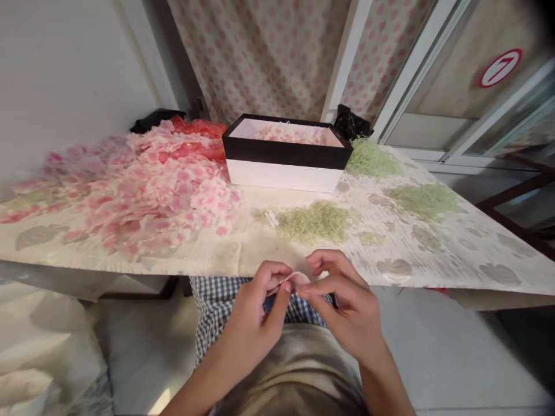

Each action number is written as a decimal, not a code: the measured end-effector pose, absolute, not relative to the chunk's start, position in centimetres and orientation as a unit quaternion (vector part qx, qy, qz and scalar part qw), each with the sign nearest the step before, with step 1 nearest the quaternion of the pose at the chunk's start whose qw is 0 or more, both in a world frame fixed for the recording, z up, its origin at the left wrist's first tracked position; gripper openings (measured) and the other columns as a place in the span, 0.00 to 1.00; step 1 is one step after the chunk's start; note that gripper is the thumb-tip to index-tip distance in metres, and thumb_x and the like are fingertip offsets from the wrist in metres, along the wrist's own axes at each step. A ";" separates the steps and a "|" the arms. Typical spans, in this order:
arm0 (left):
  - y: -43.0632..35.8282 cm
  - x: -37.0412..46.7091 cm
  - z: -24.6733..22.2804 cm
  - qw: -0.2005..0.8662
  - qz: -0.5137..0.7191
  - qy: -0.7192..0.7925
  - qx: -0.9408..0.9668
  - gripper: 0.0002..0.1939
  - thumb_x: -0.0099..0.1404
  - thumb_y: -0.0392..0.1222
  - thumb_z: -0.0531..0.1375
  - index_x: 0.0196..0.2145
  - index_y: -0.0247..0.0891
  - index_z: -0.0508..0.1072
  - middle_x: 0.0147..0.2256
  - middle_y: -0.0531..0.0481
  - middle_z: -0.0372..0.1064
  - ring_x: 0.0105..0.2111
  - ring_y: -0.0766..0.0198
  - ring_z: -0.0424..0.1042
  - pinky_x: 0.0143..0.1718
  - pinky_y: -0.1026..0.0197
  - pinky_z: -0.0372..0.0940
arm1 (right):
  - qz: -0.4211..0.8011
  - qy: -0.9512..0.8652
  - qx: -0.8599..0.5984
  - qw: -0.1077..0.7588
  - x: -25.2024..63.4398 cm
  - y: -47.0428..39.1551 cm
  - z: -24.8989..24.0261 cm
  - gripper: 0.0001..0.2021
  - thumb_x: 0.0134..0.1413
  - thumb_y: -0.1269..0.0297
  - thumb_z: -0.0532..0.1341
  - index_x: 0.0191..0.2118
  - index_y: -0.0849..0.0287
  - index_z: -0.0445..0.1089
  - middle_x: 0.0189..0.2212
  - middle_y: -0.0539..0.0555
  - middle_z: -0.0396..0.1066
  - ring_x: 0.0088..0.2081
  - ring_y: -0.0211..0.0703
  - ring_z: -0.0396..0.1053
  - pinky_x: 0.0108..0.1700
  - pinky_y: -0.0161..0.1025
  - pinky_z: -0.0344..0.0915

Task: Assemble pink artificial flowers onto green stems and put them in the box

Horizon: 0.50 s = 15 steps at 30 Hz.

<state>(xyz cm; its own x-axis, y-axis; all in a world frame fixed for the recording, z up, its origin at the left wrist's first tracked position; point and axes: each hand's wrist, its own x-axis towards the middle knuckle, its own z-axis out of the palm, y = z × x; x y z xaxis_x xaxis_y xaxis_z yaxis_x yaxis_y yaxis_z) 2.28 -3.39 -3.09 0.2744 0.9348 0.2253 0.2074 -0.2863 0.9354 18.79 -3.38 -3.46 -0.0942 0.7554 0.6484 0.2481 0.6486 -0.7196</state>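
Note:
A small pale pink flower petal piece (300, 278) is held between my hands, just off the table's front edge above my lap. My left hand (264, 300) is closed on it, thumb and fingertips pinching its left side. The fingertips of my right hand (347, 294) are pinched together at the petal piece's right edge; anything tiny between them is too small to make out. Beyond my hands lies a pile of fine green sprigs (318, 222), with small white bits (272, 218) at its left end. A large heap of pink and white petal pieces (160, 196) spreads over the table's left side.
A black-and-white box (286, 176) at the back of the patterned tablecloth (394, 267) contains pink petal pieces. Red plastic (199, 136) lies by the heap. More green piles (422, 201) are at right, with a black bag (352, 122) behind. A white sack (39, 341) stands lower left.

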 end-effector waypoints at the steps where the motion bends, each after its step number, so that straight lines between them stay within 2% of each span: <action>1: -3.5 2.3 -3.0 0.420 0.422 0.420 0.685 0.03 0.73 0.40 0.53 0.44 0.44 0.63 0.37 0.53 0.76 0.36 0.68 0.75 0.33 0.68 0.66 | 0.246 -0.701 -0.351 0.570 18.7 -3.2 -3.6 0.10 0.54 0.79 0.64 0.33 0.54 0.74 0.42 0.52 0.68 0.42 0.38 0.70 0.43 0.39 0.67; 5: -3.6 2.3 -2.6 0.403 0.400 0.413 0.713 0.04 0.73 0.39 0.51 0.45 0.44 0.63 0.36 0.55 0.75 0.33 0.70 0.73 0.33 0.68 0.64 | 0.340 -0.677 -0.323 0.567 18.6 -2.5 -4.3 0.10 0.55 0.78 0.63 0.34 0.54 0.74 0.35 0.50 0.70 0.38 0.38 0.71 0.39 0.39 0.67; 10: -3.6 1.9 -2.6 0.367 0.358 0.406 0.757 0.05 0.73 0.36 0.50 0.44 0.43 0.63 0.35 0.54 0.72 0.34 0.68 0.74 0.36 0.65 0.66 | 0.382 -0.657 -0.326 0.562 18.8 -2.5 -4.6 0.10 0.55 0.78 0.62 0.33 0.54 0.72 0.34 0.49 0.70 0.36 0.37 0.70 0.37 0.36 0.65; 13: -3.5 1.7 -2.8 0.293 0.317 0.393 0.812 0.09 0.71 0.33 0.49 0.46 0.41 0.62 0.35 0.50 0.72 0.34 0.63 0.75 0.35 0.61 0.68 | 0.413 -0.641 -0.340 0.550 19.0 -2.7 -4.6 0.10 0.55 0.78 0.61 0.32 0.54 0.69 0.33 0.48 0.67 0.35 0.35 0.68 0.34 0.33 0.63; 15: -3.5 1.9 -3.0 0.231 0.301 0.364 0.850 0.11 0.70 0.31 0.48 0.47 0.39 0.62 0.36 0.46 0.74 0.35 0.60 0.76 0.35 0.59 0.69 | 0.426 -0.629 -0.362 0.540 19.1 -2.9 -4.6 0.09 0.56 0.77 0.61 0.35 0.52 0.68 0.32 0.47 0.66 0.33 0.35 0.66 0.34 0.32 0.63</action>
<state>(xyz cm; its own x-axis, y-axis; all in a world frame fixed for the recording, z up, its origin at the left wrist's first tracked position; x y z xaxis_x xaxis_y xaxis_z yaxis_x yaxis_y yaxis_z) 1.87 -3.52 -2.99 0.5528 0.7590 0.3440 0.4806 -0.6276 0.6124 19.13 -2.89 -4.58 -0.1551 0.9156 0.3711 -0.0046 0.3749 -0.9270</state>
